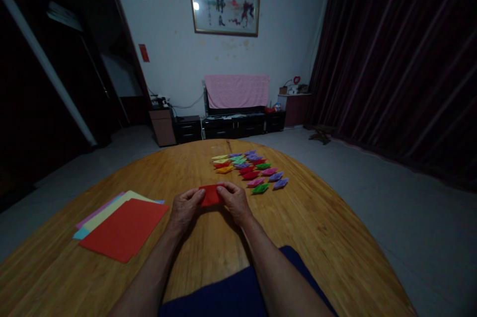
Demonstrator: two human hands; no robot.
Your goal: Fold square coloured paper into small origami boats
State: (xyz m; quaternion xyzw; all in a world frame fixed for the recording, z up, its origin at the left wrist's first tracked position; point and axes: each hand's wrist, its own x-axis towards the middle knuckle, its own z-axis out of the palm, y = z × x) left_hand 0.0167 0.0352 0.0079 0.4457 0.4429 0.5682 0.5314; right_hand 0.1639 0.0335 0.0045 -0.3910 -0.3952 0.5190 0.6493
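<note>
While both hands are pinching the small red paper point(210, 195) on the counter point(316, 227) — left hand point(185, 209) and right hand point(234, 200) fingers closed on its edges — a fold seems underway; creasing next is calling for aligned edges.

The table point(316, 237) carries everything. The folded paper point(211, 195) sits at its middle, between the left hand point(185, 209) and right hand point(234, 201), both touching it. The paper stack point(121, 225) lies well to the left. The folded boats point(250, 170) lie in rows just beyond the hands, slightly right. The cabinet point(238, 124) stands behind the table, against the wall.
</note>
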